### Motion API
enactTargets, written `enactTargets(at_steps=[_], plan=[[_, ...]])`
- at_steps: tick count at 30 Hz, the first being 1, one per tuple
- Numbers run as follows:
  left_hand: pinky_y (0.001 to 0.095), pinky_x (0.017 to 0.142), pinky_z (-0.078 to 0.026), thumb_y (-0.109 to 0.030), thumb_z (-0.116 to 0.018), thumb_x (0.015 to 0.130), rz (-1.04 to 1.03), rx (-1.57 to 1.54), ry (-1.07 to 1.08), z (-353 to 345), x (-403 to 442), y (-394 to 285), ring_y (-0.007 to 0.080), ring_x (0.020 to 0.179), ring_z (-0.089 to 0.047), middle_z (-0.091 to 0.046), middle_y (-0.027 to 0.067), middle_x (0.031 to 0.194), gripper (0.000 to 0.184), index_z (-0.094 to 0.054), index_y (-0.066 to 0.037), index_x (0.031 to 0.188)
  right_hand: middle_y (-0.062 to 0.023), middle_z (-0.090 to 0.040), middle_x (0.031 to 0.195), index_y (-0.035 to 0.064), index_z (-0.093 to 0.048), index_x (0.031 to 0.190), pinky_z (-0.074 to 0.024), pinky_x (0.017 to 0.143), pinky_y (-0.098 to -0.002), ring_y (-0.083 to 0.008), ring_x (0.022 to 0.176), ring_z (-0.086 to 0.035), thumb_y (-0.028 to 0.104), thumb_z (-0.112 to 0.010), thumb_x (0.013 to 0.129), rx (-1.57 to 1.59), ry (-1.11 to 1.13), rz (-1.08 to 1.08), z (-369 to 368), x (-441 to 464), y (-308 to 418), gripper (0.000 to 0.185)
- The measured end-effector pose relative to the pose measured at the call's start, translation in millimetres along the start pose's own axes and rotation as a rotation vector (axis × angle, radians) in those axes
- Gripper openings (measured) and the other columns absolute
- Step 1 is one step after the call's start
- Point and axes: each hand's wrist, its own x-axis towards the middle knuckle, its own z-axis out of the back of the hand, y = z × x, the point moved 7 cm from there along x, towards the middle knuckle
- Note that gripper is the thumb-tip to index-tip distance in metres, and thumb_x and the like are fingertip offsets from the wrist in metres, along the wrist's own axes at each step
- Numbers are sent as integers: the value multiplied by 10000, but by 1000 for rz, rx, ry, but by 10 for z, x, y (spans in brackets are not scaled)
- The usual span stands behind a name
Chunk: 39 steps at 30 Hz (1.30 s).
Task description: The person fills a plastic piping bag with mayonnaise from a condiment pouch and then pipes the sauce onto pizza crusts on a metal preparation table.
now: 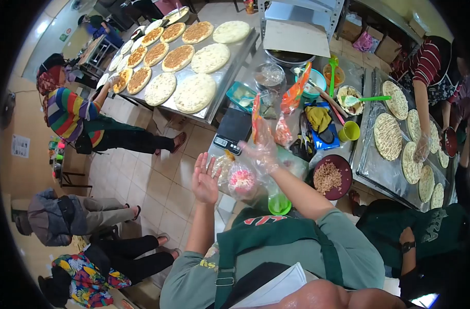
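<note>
My left hand (205,180) is bare, palm up with its fingers spread, and holds nothing. It is just left of a clear bag with pink and white pieces (242,181). In a clear plastic glove, my right hand (260,154) reaches over the table beside the black digital scale (227,145). Its fingers are spread near an upright orange and clear plastic bag (257,121); contact with the bag is unclear. A dark red bowl of brown crumbly filling (332,177) stands to the right, and a green cup (279,204) is close to my chest.
Round flat breads (195,93) cover a metal table at the upper left, where a person in a striped top (72,113) works. At right, a person's gloved hand (423,147) touches breads on a tray (366,154). Two people stand at lower left.
</note>
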Motion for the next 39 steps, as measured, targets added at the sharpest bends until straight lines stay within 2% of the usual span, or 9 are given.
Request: enactTargets(at_steps=[3,9,14,18,23,25,29,38,39], plan=[[349,893,-239,-322,-377,793,1,131,81,19,180,3,196,1128,-284,-282,36,1255,472,-288,-102,1201,-195,-516,997,35,-456,1092,-317,854,-366,-287,952,-479,414,-475,760,422,4,-559,10,46,-300,505],[338,917,-206,-234,-427,780,54,493,292,-163,665,2,191,1144,-269,-289,60,1250,480,-278,-77,1208,-98,-556,660,14,-549,837,-388,529,-306,-219,542,-499,298,-527,767,615,-98,-602,389,268,-269,293],[302,943,-181,-192,-592,688,-279,749,634,-921,1061,-107,190,1156,-255,-309,102,1223,606,-303,-41,1199,-72,-554,650,34,-560,808,-402,543,-276,-184,578,-520,204,-504,791,141,-79,-270,1162,394,876,179],[296,802,-374,-73,-606,663,263,577,1004,-1441,741,87,155,925,-477,-516,54,986,439,-430,-16,1062,-155,-530,651,42,-570,798,-413,542,-305,-258,596,-541,195,-516,773,3,-260,-17,1702,182,1625,165],[315,814,-371,-90,-546,755,131,160,1073,-1830,94,-62,176,971,-452,-467,70,1062,364,-408,-30,1086,-129,-562,717,44,-563,860,-426,590,-321,-257,683,-564,199,-530,754,216,-428,-244,2094,-202,1845,191],[349,835,-368,-154,-519,781,217,-57,983,-1848,-29,-52,208,995,-446,-447,85,1090,386,-370,-27,1114,-141,-551,885,76,-475,1053,-431,668,-310,-262,810,-544,231,-597,705,191,-317,273,2193,-244,2119,401],[379,848,-366,-181,-492,796,165,-161,989,-2080,-258,-309,231,1011,-441,-438,93,1102,391,-349,-26,1125,-199,-446,1070,68,-134,1247,-414,761,-339,-287,965,-479,248,-744,516,165,17,62,2149,-534,1721,969],[402,832,-374,-317,-470,795,-190,12,1251,-2218,-1254,-146,259,971,-463,-479,142,1030,462,-339,-29,1131,-155,-440,970,7,-319,1080,-380,755,-309,-270,916,-458,315,-749,488,-71,-6,-13,1933,-1455,1466,793],[406,859,-351,-311,-491,778,133,-153,1139,-2235,-1332,-29,267,1002,-443,-445,154,1080,502,-311,-36,1158,-190,-290,1183,-35,-122,1240,-219,942,-351,-305,1132,-275,333,-755,498,58,138,-105,1841,-1512,1351,1042]])
